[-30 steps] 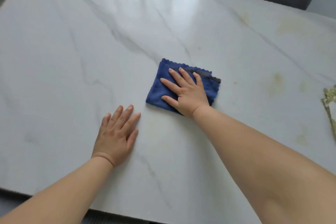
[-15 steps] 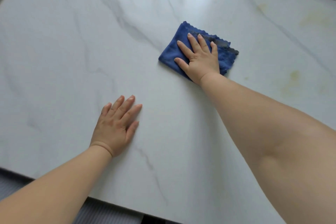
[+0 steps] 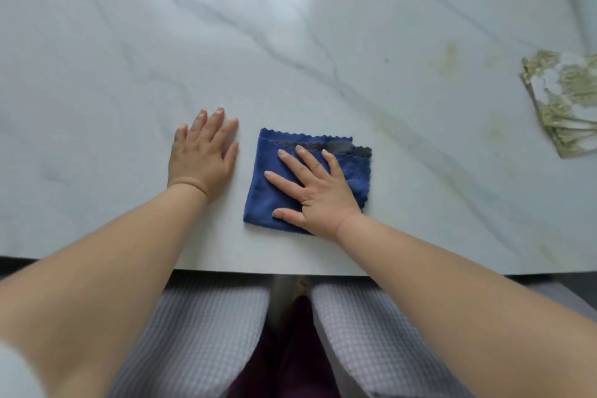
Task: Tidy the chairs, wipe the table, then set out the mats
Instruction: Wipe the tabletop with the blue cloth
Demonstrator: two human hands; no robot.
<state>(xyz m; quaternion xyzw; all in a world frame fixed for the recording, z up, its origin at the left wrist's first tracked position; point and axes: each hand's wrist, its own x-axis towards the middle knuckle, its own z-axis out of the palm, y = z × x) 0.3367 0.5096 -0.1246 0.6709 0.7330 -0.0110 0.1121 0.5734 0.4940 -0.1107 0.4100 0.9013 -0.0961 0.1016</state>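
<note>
Fingers (image 3: pixel 310 162) spread, our right hand (image 3: pixel 319 200) presses the blue cloth (image 3: pixel 262 203) by the tabletop (image 3: pixel 129 74) near edge; our left hand (image 3: pixel 200 158), fingers together, lies flat beside it.

cloth (image 3: pixel 310 178): blue | table (image 3: pixel 290 42): white, grey-veined | mats (image 3: pixel 568 100): green-white floral; chairs (image 3: pixel 200 333): grey checked

1. Setting is read as a home dining area.
2. A large tabletop (image 3: pixel 323 42) is recorded: white marble-look slab, grey veining, glossy, bright light reflected.
3. 2 chairs in grey waffle-textured upholstery are seen at its near edge: left chair (image 3: pixel 193 333), right chair (image 3: pixel 371 349).
4. A stack of green-and-white patterned mats (image 3: pixel 568 100) is laid at the right edge.
5. A folded blue cloth (image 3: pixel 268 191) and faint yellowish stains (image 3: pixel 450 56) are noted, consistent with household mealtime use.
</note>
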